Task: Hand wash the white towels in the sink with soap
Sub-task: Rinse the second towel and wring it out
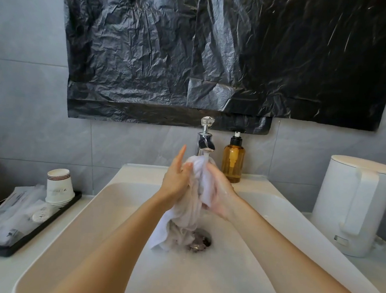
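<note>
Towel (194, 194): white, bunched under the tap (205, 144).
Left grip (175, 182): fingers straight, pressed against towel.
Right grip (221, 193): soapy, curled round towel.
Soap bottle (232, 163): one o'clock of towel.

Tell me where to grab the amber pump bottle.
Wrap the amber pump bottle around its straight cylindrical body, coming from the right: it stands upright on the sink ledge, the faucet crowds its left, and the pump neck is narrow.
</note>
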Demonstrator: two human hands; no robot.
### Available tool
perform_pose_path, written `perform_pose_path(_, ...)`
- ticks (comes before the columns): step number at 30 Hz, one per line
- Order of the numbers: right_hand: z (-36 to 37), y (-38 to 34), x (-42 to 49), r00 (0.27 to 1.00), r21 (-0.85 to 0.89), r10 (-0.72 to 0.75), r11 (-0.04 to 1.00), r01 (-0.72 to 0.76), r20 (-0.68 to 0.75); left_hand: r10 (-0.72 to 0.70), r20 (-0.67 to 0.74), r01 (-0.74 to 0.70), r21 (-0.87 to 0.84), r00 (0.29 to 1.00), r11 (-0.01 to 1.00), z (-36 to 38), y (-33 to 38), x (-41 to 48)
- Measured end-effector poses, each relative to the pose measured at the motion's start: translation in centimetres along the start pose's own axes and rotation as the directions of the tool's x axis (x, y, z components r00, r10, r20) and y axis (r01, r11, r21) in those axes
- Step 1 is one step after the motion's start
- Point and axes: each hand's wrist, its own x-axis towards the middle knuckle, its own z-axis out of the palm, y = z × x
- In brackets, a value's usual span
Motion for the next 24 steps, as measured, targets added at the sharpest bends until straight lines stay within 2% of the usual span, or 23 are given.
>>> perform_pose_path(2,0.3,0.7,0.4,0.963,-0.253,-0.238,0.946,0.200,-0.129,0.024,0.045,-0.024,0.007,0.999,1.000,0.6,-0.1,-0.2)
perform_pose_path(4,0.3,1.2,0.1,0.862,-0.545,-0.483,0.770,0.333,-0.156,-0.027,0.077,0.030,-0.043,0.997,0.999,1.4,-0.1,-0.5)
perform_pose_path(6,0.4,1.4,0.2,0.812,-0.674,-0.563,0.660,0.332,-0.151,-0.131,0.101,0.141,-0.097,0.986,0.985,2.3,-0.1,-0.7)
perform_pose_path(9,0.4,1.8,0.7,0.844,-0.766,-0.512,0.603,0.224,-0.156,-0.214,0.087,0.224,-0.128,0.973,0.966,2.8,-0.1,-1.0)
perform_pose_path(12,-0.1,2.5,0.6,0.876,-0.699,-0.460,0.674,0.240,-0.144,-0.181,0.041,0.183,-0.063,0.983,0.981,2.2,-0.7,-0.6)
perform_pose_path(16,-0.1,2.7,0.6,0.867,-0.665,-0.453,0.715,0.215,-0.207,-0.107,-0.041,0.112,0.124,0.993,0.986,2.0,-1.0,-0.3)
perform_pose_path(19,-0.2,2.6,0.3,0.860,-0.777,-0.481,0.602,0.182,-0.171,-0.047,-0.086,0.072,0.316,0.995,0.946,1.8,-1.0,-0.5)
perform_pose_path(22,-0.5,2.1,0.0,0.875,-0.853,-0.470,0.498,0.155,-0.116,-0.021,-0.093,0.057,0.405,0.995,0.913,1.6,-1.5,-0.4)
perform_pose_path(24,-1.2,1.5,-0.3,0.886,-0.951,-0.461,0.293,0.105,-0.044,0.041,-0.048,-0.007,0.556,0.998,0.831,1.5,-2.0,-0.4)
